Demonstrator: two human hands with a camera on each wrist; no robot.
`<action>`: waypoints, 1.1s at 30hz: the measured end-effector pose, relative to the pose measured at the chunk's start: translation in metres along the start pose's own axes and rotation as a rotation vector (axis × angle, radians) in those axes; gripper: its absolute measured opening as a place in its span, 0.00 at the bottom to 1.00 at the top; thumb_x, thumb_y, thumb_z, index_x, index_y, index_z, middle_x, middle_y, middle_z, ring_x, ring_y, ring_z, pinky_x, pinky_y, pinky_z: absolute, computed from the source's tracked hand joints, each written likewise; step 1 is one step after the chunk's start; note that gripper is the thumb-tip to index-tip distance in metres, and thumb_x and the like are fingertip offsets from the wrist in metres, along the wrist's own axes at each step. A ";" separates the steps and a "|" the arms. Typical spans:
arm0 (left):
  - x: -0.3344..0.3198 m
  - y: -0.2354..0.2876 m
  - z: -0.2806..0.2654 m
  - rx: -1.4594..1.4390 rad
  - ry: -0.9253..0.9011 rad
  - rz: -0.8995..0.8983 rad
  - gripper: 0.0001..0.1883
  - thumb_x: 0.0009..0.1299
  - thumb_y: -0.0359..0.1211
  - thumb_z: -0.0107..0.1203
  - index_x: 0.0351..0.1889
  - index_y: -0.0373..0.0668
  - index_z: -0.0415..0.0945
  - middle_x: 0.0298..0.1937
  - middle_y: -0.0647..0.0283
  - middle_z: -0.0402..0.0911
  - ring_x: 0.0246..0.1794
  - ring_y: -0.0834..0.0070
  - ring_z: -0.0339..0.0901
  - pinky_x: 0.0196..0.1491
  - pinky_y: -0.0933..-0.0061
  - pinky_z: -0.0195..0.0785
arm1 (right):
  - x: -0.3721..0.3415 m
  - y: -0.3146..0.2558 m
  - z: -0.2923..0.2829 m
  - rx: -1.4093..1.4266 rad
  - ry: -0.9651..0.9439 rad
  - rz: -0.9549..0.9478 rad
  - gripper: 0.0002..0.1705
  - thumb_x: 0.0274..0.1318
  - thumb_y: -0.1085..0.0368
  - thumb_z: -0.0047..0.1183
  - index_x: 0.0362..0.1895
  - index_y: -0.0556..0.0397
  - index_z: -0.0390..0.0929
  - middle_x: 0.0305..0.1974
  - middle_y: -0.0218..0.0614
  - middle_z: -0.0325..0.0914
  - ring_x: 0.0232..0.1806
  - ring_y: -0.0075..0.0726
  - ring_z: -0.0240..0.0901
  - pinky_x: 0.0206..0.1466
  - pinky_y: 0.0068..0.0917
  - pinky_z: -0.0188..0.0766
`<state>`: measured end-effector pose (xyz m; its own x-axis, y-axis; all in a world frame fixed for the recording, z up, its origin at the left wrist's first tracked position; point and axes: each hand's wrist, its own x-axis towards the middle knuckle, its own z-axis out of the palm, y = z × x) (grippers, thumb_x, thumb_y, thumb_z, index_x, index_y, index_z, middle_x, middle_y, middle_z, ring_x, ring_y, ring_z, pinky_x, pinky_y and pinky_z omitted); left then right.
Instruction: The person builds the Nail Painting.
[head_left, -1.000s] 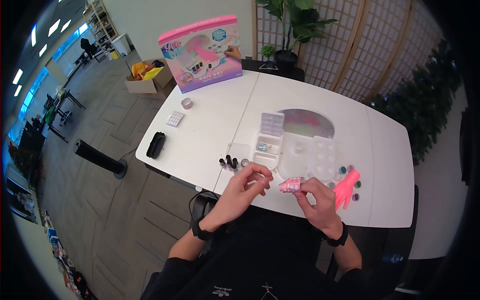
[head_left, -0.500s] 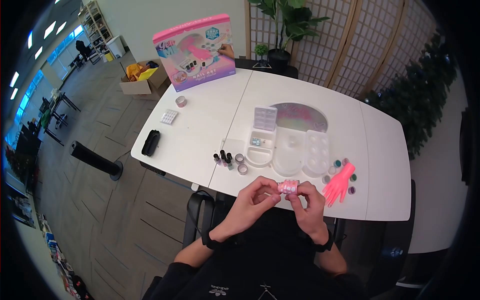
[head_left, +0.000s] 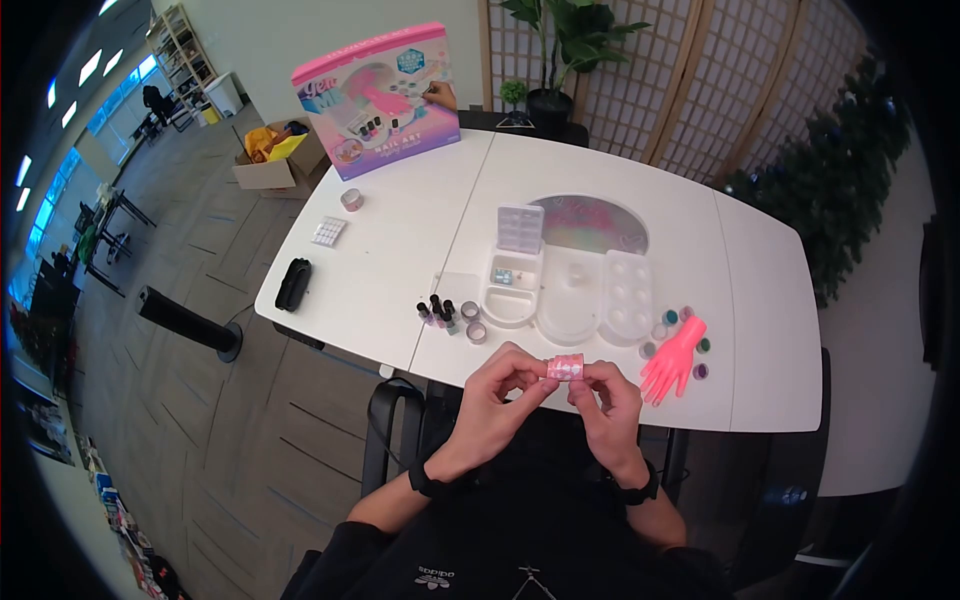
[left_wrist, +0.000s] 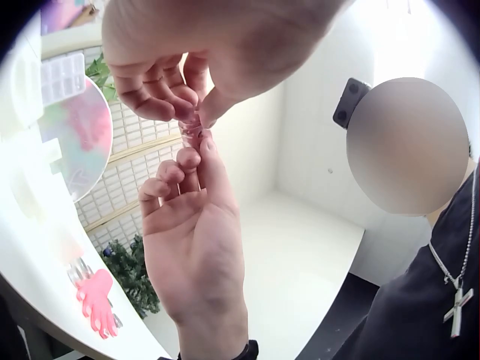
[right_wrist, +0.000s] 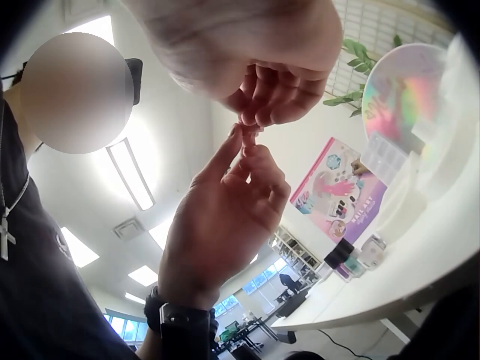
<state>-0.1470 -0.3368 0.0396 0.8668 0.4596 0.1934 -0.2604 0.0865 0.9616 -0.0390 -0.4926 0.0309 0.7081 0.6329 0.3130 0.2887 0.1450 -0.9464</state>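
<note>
In the head view, a small roll of pink patterned tape (head_left: 566, 367) is held up between both hands, over the table's near edge. My left hand (head_left: 490, 402) pinches its left side between thumb and fingers. The right hand (head_left: 611, 412) pinches the opposite side the same way. The left wrist view shows the fingertips of the two hands meeting at the pink roll (left_wrist: 190, 133), which they partly cover. Nearest to the right hand on the table is a pink plastic hand (head_left: 676, 362).
Past the hands stands a white compartment tray (head_left: 572, 318) with an oval mirror (head_left: 590, 224). Several nail polish bottles (head_left: 437, 312) and clear rolls (head_left: 476, 332) are left of it; small pots (head_left: 702, 371) ring the plastic hand. A nail art box (head_left: 378, 105) stands far left.
The left hand, apart from the roll a second ago, has moved right and now grips its left side. The right hand has kept hold of the roll.
</note>
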 end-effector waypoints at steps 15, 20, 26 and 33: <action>-0.006 -0.005 0.004 0.135 0.030 0.040 0.06 0.75 0.25 0.71 0.43 0.37 0.83 0.40 0.68 0.78 0.36 0.85 0.75 0.41 0.79 0.69 | -0.007 0.006 0.006 0.116 0.042 0.062 0.10 0.75 0.66 0.66 0.43 0.59 0.81 0.34 0.27 0.79 0.34 0.18 0.70 0.41 0.21 0.69; -0.005 -0.003 0.000 0.152 0.075 0.080 0.04 0.76 0.25 0.70 0.41 0.37 0.84 0.39 0.68 0.79 0.34 0.84 0.73 0.40 0.78 0.67 | -0.002 -0.001 0.007 0.074 -0.039 -0.032 0.08 0.69 0.70 0.69 0.47 0.58 0.83 0.31 0.26 0.73 0.31 0.20 0.66 0.39 0.22 0.67; -0.006 -0.007 -0.002 0.187 0.082 0.111 0.04 0.76 0.25 0.70 0.43 0.37 0.86 0.38 0.66 0.78 0.35 0.81 0.71 0.41 0.75 0.67 | -0.001 0.000 0.008 -0.061 -0.005 -0.074 0.07 0.65 0.74 0.70 0.43 0.56 0.84 0.27 0.26 0.67 0.28 0.21 0.61 0.34 0.24 0.62; -0.005 0.003 0.000 0.326 0.025 0.181 0.10 0.70 0.26 0.75 0.47 0.42 0.87 0.59 0.62 0.77 0.54 0.72 0.76 0.59 0.69 0.72 | 0.001 0.002 0.005 -0.052 0.095 -0.069 0.08 0.67 0.71 0.71 0.38 0.57 0.83 0.25 0.26 0.65 0.27 0.20 0.59 0.32 0.24 0.59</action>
<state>-0.1518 -0.3389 0.0413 0.8074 0.4634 0.3651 -0.2559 -0.2825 0.9245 -0.0411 -0.4876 0.0288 0.7423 0.5477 0.3860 0.3701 0.1450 -0.9176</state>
